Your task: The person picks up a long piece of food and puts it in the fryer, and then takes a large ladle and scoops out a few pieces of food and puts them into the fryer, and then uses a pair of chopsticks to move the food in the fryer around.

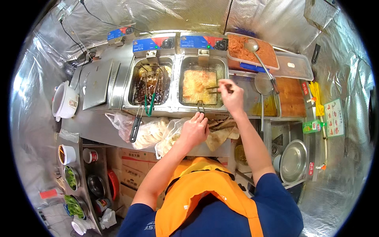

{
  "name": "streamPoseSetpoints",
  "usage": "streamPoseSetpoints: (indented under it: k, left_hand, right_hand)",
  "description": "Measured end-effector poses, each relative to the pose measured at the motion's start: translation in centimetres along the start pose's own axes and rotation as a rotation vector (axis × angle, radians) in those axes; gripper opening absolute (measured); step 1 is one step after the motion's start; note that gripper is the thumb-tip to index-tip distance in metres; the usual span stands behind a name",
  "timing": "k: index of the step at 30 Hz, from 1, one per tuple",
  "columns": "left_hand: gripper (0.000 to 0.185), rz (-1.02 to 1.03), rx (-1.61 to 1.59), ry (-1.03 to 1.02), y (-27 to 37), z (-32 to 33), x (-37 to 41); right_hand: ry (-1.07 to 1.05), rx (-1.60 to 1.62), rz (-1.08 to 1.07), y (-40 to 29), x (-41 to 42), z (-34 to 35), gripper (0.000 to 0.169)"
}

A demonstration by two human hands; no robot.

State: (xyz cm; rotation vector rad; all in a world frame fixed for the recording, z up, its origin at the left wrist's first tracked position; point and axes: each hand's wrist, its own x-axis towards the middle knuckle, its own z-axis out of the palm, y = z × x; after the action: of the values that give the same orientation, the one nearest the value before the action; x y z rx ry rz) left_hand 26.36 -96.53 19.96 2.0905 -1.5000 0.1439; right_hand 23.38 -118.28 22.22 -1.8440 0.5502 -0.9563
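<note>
My right hand (234,96) holds a pair of dark chopsticks (212,88) over the right fryer well (224,68). Their tips reach into the bubbling, foamy food (199,84) in the frying basket. Below that well, my left hand (194,128) is closed around the basket's handle (201,107), most of which is under my fingers. In the left fryer well (129,89), another wire basket (137,77) sits over dark oil. Green-handled metal tongs (151,103) lean in it, and its black handle (135,129) sticks out toward me.
Clear plastic bags of pale round food (151,133) and a brown cloth (220,136) lie before the fryers. Back right stands a tub of orange-red mixture (237,50) with a ladle (251,45). A strainer (263,83), a sink with a metal basin (293,161) and a rice cooker (63,100) flank the counter.
</note>
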Motion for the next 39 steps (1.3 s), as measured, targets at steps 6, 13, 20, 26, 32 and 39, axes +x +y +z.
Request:
streamPoseSetpoints:
  k: [6, 13, 20, 26, 32, 39]
  left_hand:
    - [0.014, -0.005, -0.012, -0.071, -0.3, -0.8, 0.5]
    - [0.021, 0.024, 0.013, -0.120, -0.9, -0.5, 0.4]
    - [0.013, 0.144, -0.013, -0.079, -0.8, -0.6, 1.1]
    - [0.011, 0.164, 0.000, -0.022, -1.8, -0.3, 0.6]
    - [0.013, 0.103, -0.018, -0.060, -2.0, -0.8, 0.7]
    - [0.015, 0.029, -0.046, -0.089, -1.2, -0.7, 0.2]
  right_hand:
    - [-0.037, -0.035, -0.032, -1.0, 0.8, 2.0, 0.015]
    - [-0.227, -0.315, 0.253, -2.9, 1.9, 1.6, 0.026]
    - [0.033, -0.253, 0.209, 0.6, 2.4, 1.0, 0.018]
    - [0.101, -0.069, 0.205, -1.9, -1.8, 3.8, 0.022]
    - [0.222, -0.095, 0.162, -3.5, -0.6, 2.1, 0.021]
    - [0.150, 0.127, 0.185, -2.6, 2.8, 1.8, 0.022]
